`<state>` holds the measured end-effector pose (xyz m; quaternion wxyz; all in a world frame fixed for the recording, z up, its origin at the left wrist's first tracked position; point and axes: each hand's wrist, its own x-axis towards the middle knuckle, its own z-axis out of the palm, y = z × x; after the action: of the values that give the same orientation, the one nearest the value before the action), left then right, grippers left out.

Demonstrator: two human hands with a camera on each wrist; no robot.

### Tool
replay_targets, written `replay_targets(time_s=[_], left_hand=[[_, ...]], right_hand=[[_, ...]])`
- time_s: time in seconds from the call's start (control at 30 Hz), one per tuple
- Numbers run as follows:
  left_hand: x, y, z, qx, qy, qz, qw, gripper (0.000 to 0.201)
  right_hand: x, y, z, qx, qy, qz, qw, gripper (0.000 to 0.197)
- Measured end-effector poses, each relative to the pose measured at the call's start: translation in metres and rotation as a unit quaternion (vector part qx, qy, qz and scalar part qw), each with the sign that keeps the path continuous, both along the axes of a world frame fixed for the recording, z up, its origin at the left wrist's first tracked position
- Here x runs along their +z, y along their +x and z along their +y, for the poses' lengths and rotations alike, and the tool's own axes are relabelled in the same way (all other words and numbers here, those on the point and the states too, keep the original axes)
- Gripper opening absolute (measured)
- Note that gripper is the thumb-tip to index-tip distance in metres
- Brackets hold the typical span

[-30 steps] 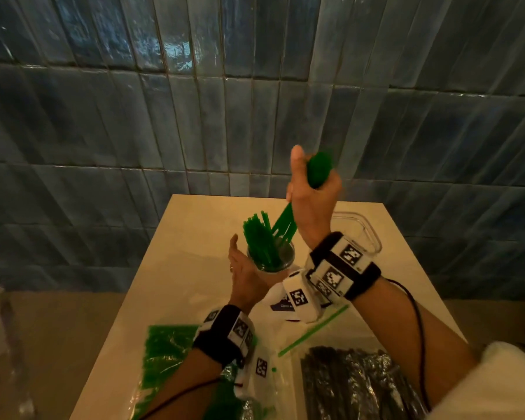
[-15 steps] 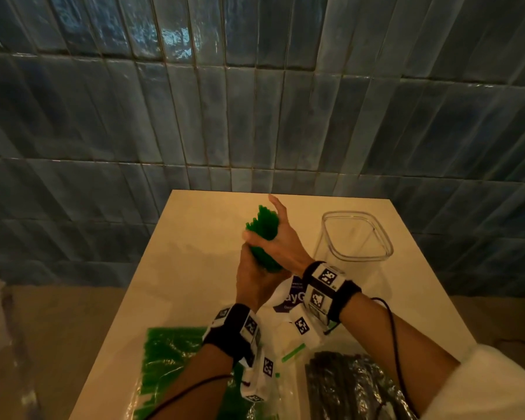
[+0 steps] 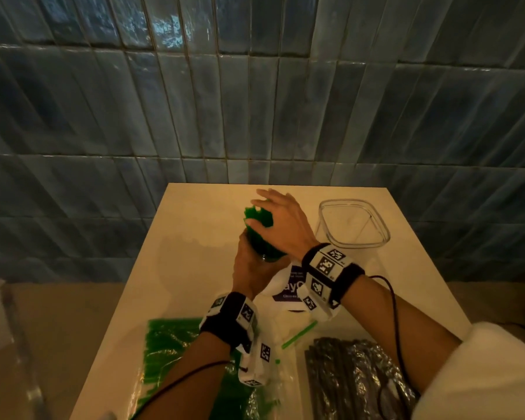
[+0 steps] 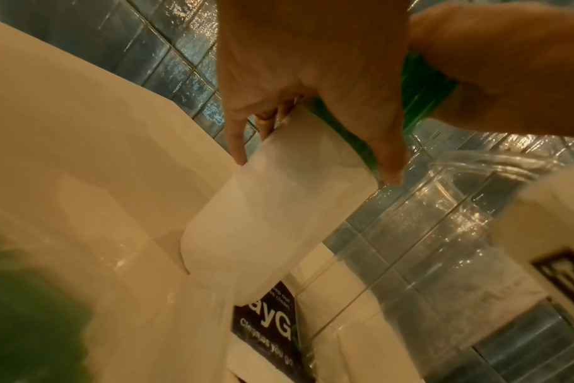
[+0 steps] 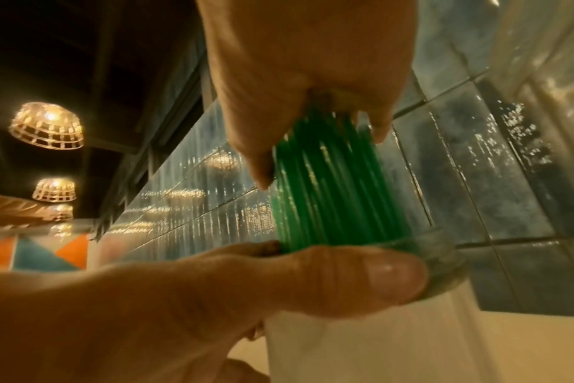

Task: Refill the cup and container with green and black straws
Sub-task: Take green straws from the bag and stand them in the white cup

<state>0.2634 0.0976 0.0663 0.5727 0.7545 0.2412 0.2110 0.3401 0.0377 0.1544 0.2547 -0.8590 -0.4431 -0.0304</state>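
A frosted white cup point(image 4: 279, 220) stands on the table point(image 3: 194, 237), and my left hand point(image 3: 249, 265) grips it near the rim. In the right wrist view the left thumb point(image 5: 344, 279) lies across the cup's point(image 5: 361, 337) rim. A thick bundle of green straws point(image 3: 256, 225) stands upright in the cup. My right hand point(image 3: 278, 222) caps the tops of the straws point(image 5: 328, 194), with its thumb and fingers curled round the bundle. The clear square container point(image 3: 352, 222) stands empty to the right of the cup.
An open pack of green straws point(image 3: 170, 353) lies at the near left and a foil pack of black straws point(image 3: 352, 383) at the near right. One loose green straw point(image 3: 299, 334) and a white printed wrapper point(image 3: 288, 292) lie between them. A blue tiled wall point(image 3: 255, 101) backs the table.
My right hand came down from above the cup with a bundle of green straws and now sits low on the straws in the cup. The left hand stayed on the cup.
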Motion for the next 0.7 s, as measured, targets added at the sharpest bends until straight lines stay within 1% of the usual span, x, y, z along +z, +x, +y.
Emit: replay_targets(time_s=[0.03,0.07,0.1,0.17,0.2,0.23,0.27,0.3,0.33,0.37,0.43,0.5,0.53,0.6,0.63,0.7], left_hand=[[0.001,0.001,0.001,-0.007,0.004,0.017,1.000,0.094],[0.001,0.002,0.003,-0.012,0.011,0.029,0.999,0.096],[0.003,0.000,0.004,-0.021,0.018,0.041,0.999,0.099],[0.002,-0.007,0.008,-0.031,0.016,0.054,0.998,0.113],[0.000,-0.013,0.009,-0.027,0.017,0.069,0.997,0.120],[0.002,-0.023,0.008,-0.017,0.020,0.102,0.994,0.122],[0.002,-0.033,0.007,-0.003,0.020,0.136,0.991,0.120],[0.001,-0.046,0.004,0.010,0.013,0.170,0.985,0.115],[-0.003,-0.061,0.000,0.012,0.004,0.197,0.980,0.110],[-0.005,-0.078,-0.007,0.001,-0.001,0.225,0.974,0.104],[-0.019,-0.108,-0.025,-0.041,0.008,0.275,0.961,0.099],[-0.032,-0.129,-0.044,-0.083,0.025,0.345,0.935,0.105],[-0.037,-0.136,-0.054,-0.109,0.049,0.384,0.916,0.107],[-0.042,-0.143,-0.069,-0.148,0.103,0.450,0.875,0.107],[-0.042,-0.143,-0.072,-0.149,0.110,0.462,0.867,0.105],[-0.045,-0.142,-0.076,-0.133,0.097,0.477,0.863,0.100]], right_hand=[[0.000,-0.003,-0.004,0.024,0.002,-0.007,1.000,0.051],[0.000,-0.007,-0.010,0.039,0.032,-0.015,0.999,0.051],[0.000,-0.015,-0.018,0.044,0.088,-0.021,0.995,0.048],[-0.002,-0.034,-0.039,0.038,0.223,-0.023,0.974,0.036],[-0.008,-0.045,-0.053,0.033,0.264,-0.017,0.964,0.030],[-0.017,-0.054,-0.067,0.029,0.275,-0.002,0.961,0.026],[-0.027,-0.062,-0.083,0.024,0.257,0.026,0.966,0.023],[-0.041,-0.067,-0.098,0.016,0.210,0.071,0.975,0.021],[-0.057,-0.069,-0.111,0.007,0.138,0.115,0.984,0.022],[-0.073,-0.070,-0.123,-0.001,0.052,0.140,0.989,0.027],[-0.105,-0.068,-0.140,-0.008,-0.107,0.130,0.986,0.039],[-0.126,-0.065,-0.147,-0.014,-0.211,0.116,0.971,0.048],[-0.132,-0.063,-0.148,-0.019,-0.242,0.110,0.964,0.047],[-0.135,-0.059,-0.145,-0.028,-0.282,0.096,0.954,0.040],[-0.132,-0.058,-0.142,-0.028,-0.294,0.092,0.951,0.036],[-0.122,-0.060,-0.138,-0.016,-0.304,0.081,0.949,0.031]])
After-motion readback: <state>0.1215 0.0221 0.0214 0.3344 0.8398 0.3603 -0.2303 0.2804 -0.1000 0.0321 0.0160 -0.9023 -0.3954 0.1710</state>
